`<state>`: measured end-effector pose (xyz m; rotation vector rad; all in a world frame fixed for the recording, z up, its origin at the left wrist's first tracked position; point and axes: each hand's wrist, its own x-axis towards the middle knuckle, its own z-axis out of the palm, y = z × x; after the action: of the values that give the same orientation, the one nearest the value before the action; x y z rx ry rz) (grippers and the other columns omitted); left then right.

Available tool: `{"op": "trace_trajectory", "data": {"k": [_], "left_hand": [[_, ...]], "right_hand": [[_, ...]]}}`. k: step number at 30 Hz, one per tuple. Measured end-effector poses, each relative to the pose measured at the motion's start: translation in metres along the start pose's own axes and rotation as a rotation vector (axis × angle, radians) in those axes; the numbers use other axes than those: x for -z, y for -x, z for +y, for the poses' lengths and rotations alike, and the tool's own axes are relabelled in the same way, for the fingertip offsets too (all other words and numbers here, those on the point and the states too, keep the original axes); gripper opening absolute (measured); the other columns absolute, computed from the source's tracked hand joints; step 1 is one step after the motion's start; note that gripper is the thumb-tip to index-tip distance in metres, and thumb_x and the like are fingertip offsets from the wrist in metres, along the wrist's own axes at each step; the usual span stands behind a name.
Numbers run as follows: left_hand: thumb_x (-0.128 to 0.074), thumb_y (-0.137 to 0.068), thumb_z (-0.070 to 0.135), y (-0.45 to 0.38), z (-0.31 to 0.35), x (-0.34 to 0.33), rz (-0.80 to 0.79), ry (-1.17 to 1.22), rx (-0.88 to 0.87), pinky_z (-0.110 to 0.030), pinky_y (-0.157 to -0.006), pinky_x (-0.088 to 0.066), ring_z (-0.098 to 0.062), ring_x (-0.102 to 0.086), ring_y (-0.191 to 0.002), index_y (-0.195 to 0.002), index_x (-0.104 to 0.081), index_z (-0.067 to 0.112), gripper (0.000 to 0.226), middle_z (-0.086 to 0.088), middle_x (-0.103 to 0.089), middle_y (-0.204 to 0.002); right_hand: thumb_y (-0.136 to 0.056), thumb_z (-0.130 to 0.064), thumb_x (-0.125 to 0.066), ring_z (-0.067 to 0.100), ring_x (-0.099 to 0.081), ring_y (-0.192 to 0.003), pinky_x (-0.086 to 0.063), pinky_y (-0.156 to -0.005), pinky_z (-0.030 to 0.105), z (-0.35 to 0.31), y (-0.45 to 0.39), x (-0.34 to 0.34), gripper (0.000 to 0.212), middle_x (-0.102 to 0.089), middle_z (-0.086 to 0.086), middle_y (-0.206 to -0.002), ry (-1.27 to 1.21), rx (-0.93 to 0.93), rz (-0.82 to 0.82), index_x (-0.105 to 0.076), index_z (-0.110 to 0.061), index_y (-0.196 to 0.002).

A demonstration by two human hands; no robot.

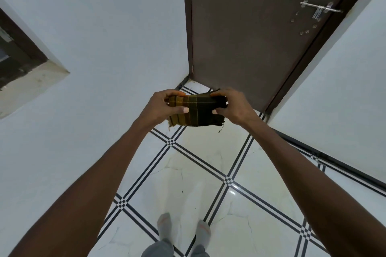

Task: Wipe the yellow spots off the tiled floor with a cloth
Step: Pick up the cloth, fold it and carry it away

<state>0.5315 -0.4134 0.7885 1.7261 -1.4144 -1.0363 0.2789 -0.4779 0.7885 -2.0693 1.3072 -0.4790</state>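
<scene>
Cloth: dark green and mustard check, folded, frayed at lower corners, held in air at arm's length above tiled floor. Left hand grips left edge, fingers clenched on fabric, thumb pressed on front face. Right hand grips right edge likewise, fingers closed on cloth. Floor: white glossy tiles, black double-line borders; yellow spots not discernible. Feet in grey socks below. Brown door with metal latch ahead, white walls either side.
</scene>
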Motion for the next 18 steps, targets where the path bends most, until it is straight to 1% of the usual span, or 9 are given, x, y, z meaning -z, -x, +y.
{"op": "trace_trajectory", "data": {"k": [3,5,7,9,12,13,14,16,18], "left_hand": [[-0.092,-0.077,0.025,0.003,-0.009,-0.003,0.026,-0.102,-0.028,-0.036,-0.101,-0.056,-0.021,-0.065,-0.119,-0.134,-0.068,0.018,0.062,-0.003,-0.072,-0.126],[-0.092,-0.078,0.021,0.006,-0.016,-0.006,0.053,-0.188,-0.043,-0.024,-0.094,-0.053,-0.018,-0.064,-0.113,-0.132,-0.069,0.015,0.059,-0.002,-0.072,-0.122],[-0.089,-0.081,0.015,0.012,-0.023,-0.008,0.088,-0.262,-0.058,-0.008,-0.082,-0.043,-0.015,-0.061,-0.103,-0.126,-0.072,0.012,0.049,0.000,-0.069,-0.112],[-0.082,-0.087,0.008,0.021,-0.031,-0.007,0.116,-0.302,-0.058,-0.003,-0.075,-0.041,-0.013,-0.059,-0.093,-0.120,-0.075,0.010,0.034,0.000,-0.066,-0.102],[-0.070,-0.096,0.008,0.034,-0.046,0.002,0.127,-0.301,-0.043,-0.002,-0.075,-0.043,-0.010,-0.057,-0.083,-0.112,-0.079,0.010,0.019,0.009,-0.059,-0.086],[-0.069,-0.098,0.013,0.039,-0.052,0.006,0.121,-0.267,-0.016,-0.002,-0.077,-0.043,-0.011,-0.057,-0.085,-0.109,-0.080,0.010,0.016,0.008,-0.059,-0.086],[-0.069,-0.100,0.021,0.044,-0.058,0.010,0.117,-0.198,0.022,-0.005,-0.084,-0.045,-0.013,-0.059,-0.092,-0.107,-0.080,0.012,0.016,0.003,-0.062,-0.092],[-0.068,-0.099,0.039,0.060,-0.070,0.025,0.142,0.052,0.166,-0.025,-0.105,-0.049,-0.013,-0.061,-0.112,-0.112,-0.076,0.017,0.027,-0.003,-0.064,-0.115],[-0.065,-0.100,0.044,0.079,-0.080,0.039,0.158,0.266,0.229,-0.035,-0.113,-0.048,-0.013,-0.064,-0.121,-0.125,-0.070,0.018,0.036,0.001,-0.068,-0.124]], "right_hand": [[-0.086,-0.006,-0.082,0.027,-0.055,-0.130,-0.048,-0.109,0.034,-0.001,0.000,-0.008,0.056,-0.058,0.012,-0.140,0.108,0.042,-0.016,-0.065,-0.013,-0.138],[-0.088,-0.005,-0.079,0.028,-0.055,-0.131,-0.047,-0.109,0.032,-0.003,0.001,-0.015,0.053,-0.057,0.013,-0.141,0.163,0.062,-0.038,-0.064,-0.011,-0.139],[-0.094,-0.004,-0.073,0.027,-0.055,-0.129,-0.047,-0.111,0.033,-0.004,0.003,-0.024,0.045,-0.056,0.014,-0.141,0.208,0.077,-0.035,-0.065,-0.007,-0.139],[-0.099,-0.006,-0.067,0.022,-0.057,-0.114,-0.052,-0.102,0.027,-0.003,0.003,-0.035,0.034,-0.057,0.013,-0.132,0.216,0.100,-0.022,-0.069,-0.006,-0.133],[-0.101,-0.017,-0.066,0.012,-0.050,-0.096,-0.040,-0.078,0.009,-0.003,0.004,-0.051,0.024,-0.052,0.005,-0.114,0.184,0.110,-0.068,-0.075,-0.005,-0.120],[-0.100,-0.023,-0.069,0.013,-0.052,-0.097,-0.040,-0.074,0.009,-0.002,0.003,-0.056,0.024,-0.051,0.002,-0.113,0.122,0.097,-0.077,-0.076,-0.006,-0.115],[-0.098,-0.028,-0.071,0.013,-0.056,-0.100,-0.045,-0.076,0.012,-0.003,0.004,-0.060,0.026,-0.053,0.001,-0.116,0.014,0.058,-0.084,-0.076,-0.008,-0.113],[-0.097,-0.036,-0.073,0.013,-0.064,-0.111,-0.054,-0.087,0.020,-0.016,0.009,-0.066,0.031,-0.066,0.002,-0.120,-0.346,-0.075,-0.117,-0.075,-0.013,-0.118],[-0.101,-0.034,-0.067,0.017,-0.071,-0.111,-0.057,-0.087,0.023,-0.036,0.019,-0.074,0.027,-0.076,0.006,-0.114,-0.706,-0.178,-0.219,-0.074,-0.016,-0.119]]}}
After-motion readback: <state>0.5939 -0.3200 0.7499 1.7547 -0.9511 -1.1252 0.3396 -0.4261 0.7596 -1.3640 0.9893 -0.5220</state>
